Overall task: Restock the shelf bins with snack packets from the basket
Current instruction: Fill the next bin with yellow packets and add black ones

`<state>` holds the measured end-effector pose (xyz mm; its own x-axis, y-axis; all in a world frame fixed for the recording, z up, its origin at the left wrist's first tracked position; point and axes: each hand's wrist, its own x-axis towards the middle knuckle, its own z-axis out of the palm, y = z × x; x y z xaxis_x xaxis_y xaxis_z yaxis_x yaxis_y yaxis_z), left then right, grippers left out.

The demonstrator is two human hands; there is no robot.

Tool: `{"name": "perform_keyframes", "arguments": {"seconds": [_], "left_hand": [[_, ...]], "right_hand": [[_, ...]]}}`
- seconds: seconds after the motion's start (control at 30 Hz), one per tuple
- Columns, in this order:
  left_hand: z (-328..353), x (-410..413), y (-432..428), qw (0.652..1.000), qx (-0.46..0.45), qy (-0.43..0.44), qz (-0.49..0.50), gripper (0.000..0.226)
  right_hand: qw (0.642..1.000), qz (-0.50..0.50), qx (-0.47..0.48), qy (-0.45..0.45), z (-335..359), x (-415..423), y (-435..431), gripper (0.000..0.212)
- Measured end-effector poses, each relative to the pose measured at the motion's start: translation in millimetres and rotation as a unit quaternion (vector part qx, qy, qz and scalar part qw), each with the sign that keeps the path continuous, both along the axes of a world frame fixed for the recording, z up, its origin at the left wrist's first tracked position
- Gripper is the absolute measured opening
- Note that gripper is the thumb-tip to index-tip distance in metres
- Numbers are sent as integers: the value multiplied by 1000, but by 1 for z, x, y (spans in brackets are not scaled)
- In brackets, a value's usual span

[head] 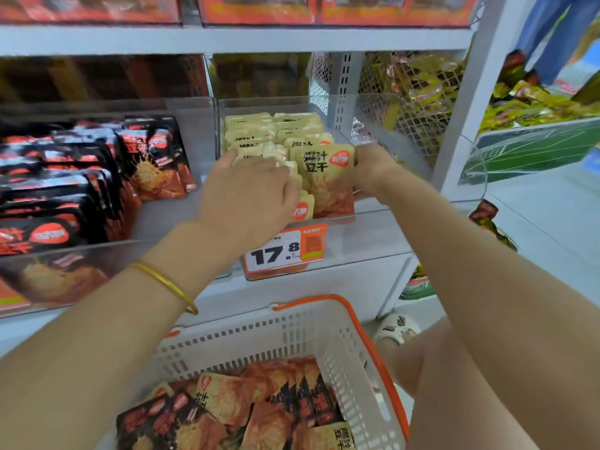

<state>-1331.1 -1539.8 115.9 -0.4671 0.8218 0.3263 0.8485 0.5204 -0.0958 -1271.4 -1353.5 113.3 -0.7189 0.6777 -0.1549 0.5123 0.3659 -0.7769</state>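
Your right fingers (358, 164) are pinching the right edge of the front packet (321, 180), the beige one standing upright and facing you just behind the front wall of the clear bin (373, 228). Your left fingers (287, 190) are curled down over the front of the left row (250, 141) of the same beige packets, so both hands are gripping stock. Looks to me like you're seating that packet, so here's how I'd do it. Use the left hand (250, 186) as a bookend and push its row toward the bin's rear wall to open a slot. Then have the right hand (370, 170) slide the packet straight down till its bottom edge sits on the bin floor, label out. These pouches look slick and floppy, and a pinch on one edge will probably let it twist, so move the grip toward the top middle if it leans. Mind the divider on the bin's left edge, because the black packets (81, 177) live next door. The basket (259, 336) sits right below the shelf's front edge with mixed packets (259, 410) in it, so I'd guess there's plenty to go. Pull only beige ones for this bin, and don't clip the price tag (282, 251) on the shelf's front edge.
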Motion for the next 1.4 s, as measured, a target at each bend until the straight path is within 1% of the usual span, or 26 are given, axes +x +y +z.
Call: {"name": "perform_keyframes", "arguments": {"seconds": [0.03,0.1,0.13,0.3,0.37,0.47,0.57,0.63,0.7,0.73,0.77,0.8,0.83,0.87,0.9,0.93,0.97,1.0,1.07,1.1,1.13,1.2,1.27,1.3,1.33,1.4], "left_hand": [[-3,0,-1,1000,2,8,6,64],[-7,-1,-3,999,14,33,1,66],[-8,-2,-3,999,17,40,-3,66],[-10,-1,-2,999,29,37,-6,63],[-11,-2,-3,999,38,35,-7,63],[-11,-2,-4,999,47,24,-7,65],[-8,2,-9,995,93,20,-39,53],[-8,12,-21,982,168,17,-81,41],[-16,29,-41,963,238,18,-122,34],[-25,39,-52,957,256,12,-138,33],[-37,47,-64,954,258,2,-151,32],[-54,54,-74,957,244,-11,-159,32],[-73,58,-83,963,215,-27,-161,31],[-94,59,-91,971,173,-47,-157,31],[-116,59,-98,979,124,-69,-149,32],[-137,58,-104,984,72,-89,-137,32],[-155,56,-108,986,18,-107,-124,32],[-171,54,-111,986,-31,-123,-109,33],[-190,51,-115,977,-100,-167,-82,37],[-195,50,-116,972,-118,-189,-74,38],[-199,50,-116,969,-125,-202,-69,38],[-203,51,-115,968,-124,-208,-67,35],[-207,53,-116,965,-113,-224,-71,24],[-209,53,-117,964,-108,-232,-75,19],[-211,53,-117,962,-107,-239,-80,18],[-213,51,-118,959,-115,-247,-83,21]], "right_hand": [[1000,3,17,-12,-6,-6,1,33],[995,0,82,-57,-8,-12,1,28],[993,-9,96,-71,-8,-13,1,28],[995,-3,82,-53,-13,-21,2,27],[994,9,84,-68,-15,-24,0,24],[996,5,52,-67,-13,-20,1,25],[998,-13,33,-60,-5,-9,1,30],[995,-28,88,-27,4,6,-6,30],[987,-33,147,63,12,33,-23,29],[982,-23,145,115,15,50,-36,27],[981,4,120,152,14,67,-52,26],[983,42,78,158,8,80,-69,25],[987,87,32,129,-4,87,-85,23],[989,136,-1,66,-22,89,-99,19],[982,187,-7,-19,-46,86,-109,15],[965,236,18,-117,-74,77,-116,10],[934,284,59,-210,-105,67,-119,9],[893,330,108,-287,-137,60,-123,8],[813,408,157,-385,-202,57,-124,14],[789,423,159,-415,-233,62,-124,9],[783,421,150,-432,-260,72,-123,12],[777,399,120,-472,-310,94,-124,49],[764,386,106,-506,-344,110,-133,71],[754,385,120,-518,-356,115,-139,76],[748,384,143,-522,-368,118,-144,76],[737,390,184,-521,-377,122,-148,67]]}}
